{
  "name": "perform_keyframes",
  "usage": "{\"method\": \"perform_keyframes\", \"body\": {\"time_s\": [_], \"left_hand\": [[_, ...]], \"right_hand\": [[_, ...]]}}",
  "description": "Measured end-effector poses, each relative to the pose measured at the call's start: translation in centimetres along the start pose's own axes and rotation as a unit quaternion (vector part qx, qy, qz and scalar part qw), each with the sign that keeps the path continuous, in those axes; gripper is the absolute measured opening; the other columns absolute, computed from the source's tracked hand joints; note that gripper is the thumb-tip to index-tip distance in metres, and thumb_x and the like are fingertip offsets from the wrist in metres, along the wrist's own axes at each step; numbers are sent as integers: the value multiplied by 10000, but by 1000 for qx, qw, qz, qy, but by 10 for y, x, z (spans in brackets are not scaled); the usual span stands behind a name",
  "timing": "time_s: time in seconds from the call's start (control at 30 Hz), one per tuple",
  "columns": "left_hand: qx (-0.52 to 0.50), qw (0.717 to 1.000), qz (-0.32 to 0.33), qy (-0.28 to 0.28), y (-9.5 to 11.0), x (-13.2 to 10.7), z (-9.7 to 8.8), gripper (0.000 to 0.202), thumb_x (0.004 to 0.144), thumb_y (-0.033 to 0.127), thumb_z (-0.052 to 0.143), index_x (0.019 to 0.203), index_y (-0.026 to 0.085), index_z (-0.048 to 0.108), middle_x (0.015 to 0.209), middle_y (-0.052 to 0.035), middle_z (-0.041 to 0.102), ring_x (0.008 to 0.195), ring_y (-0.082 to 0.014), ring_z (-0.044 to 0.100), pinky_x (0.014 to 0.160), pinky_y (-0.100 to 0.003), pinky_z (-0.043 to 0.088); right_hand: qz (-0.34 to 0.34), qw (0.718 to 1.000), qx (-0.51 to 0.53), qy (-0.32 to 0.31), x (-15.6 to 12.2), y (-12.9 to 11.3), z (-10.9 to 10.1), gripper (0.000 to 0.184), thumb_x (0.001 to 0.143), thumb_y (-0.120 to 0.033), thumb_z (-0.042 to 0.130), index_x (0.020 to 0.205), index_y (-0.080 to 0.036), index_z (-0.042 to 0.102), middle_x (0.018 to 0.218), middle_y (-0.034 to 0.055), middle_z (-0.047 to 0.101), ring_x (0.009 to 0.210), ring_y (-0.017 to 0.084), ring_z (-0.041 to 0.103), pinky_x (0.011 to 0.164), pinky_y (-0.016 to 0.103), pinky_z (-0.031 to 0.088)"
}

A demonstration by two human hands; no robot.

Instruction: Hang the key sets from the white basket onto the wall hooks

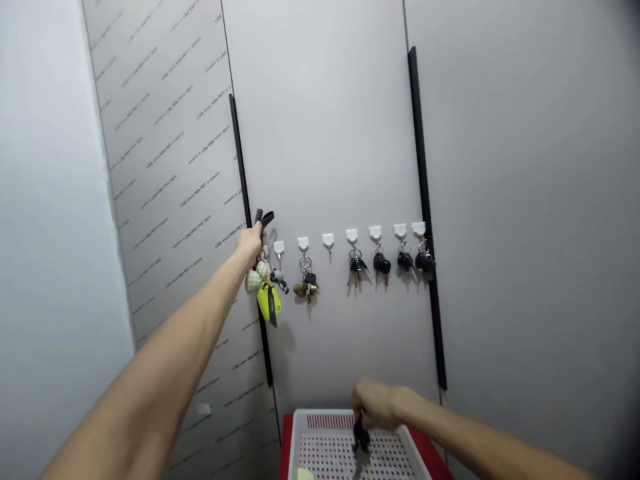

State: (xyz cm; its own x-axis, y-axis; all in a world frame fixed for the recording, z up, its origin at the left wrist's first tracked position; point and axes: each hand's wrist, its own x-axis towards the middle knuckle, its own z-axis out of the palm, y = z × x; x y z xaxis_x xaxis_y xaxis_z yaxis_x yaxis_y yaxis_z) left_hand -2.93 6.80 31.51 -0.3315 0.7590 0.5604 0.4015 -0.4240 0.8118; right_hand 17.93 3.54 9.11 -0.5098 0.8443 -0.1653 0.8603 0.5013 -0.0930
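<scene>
My left hand is raised to the wall and closed on a key bunch with a yellow-green fob, a pale ball charm and a black strap, right by the leftmost white hook. My right hand is low over a white perforated basket, its fingers pinched on a dark key bunch that hangs just above the basket floor. A row of small white hooks runs across the grey panel; one hook in the middle is bare, the others carry keys.
Several key bunches hang on the hooks, one with a brass charm and dark ones to the right. Two black vertical strips frame the panel. The basket rests on a red surface. A film-covered panel stands left.
</scene>
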Motion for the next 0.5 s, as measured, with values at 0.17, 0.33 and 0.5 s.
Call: {"method": "perform_keyframes", "body": {"time_s": [0.17,0.33,0.5], "left_hand": [[-79,984,39,-153,-28,-56,15,303,650,435,346,577,151,423,369,58,328,311,-52,291,329,-170,206],[-20,960,-20,-280,-101,-136,47,407,614,531,317,570,144,434,396,59,325,356,-50,287,360,-176,221],[47,915,-40,-398,-149,-186,71,356,648,438,341,614,120,496,447,47,342,420,-57,321,405,-183,246]], "right_hand": [[8,997,78,11,-4,16,25,305,549,-137,412,778,-156,613,669,35,611,569,113,528,447,167,354],[33,983,180,-28,-11,25,14,282,563,-132,386,735,-128,610,581,23,579,428,85,487,371,160,341],[38,912,210,351,-20,24,-61,292,665,-226,369,865,-113,550,734,56,589,583,102,518,590,210,399]]}}
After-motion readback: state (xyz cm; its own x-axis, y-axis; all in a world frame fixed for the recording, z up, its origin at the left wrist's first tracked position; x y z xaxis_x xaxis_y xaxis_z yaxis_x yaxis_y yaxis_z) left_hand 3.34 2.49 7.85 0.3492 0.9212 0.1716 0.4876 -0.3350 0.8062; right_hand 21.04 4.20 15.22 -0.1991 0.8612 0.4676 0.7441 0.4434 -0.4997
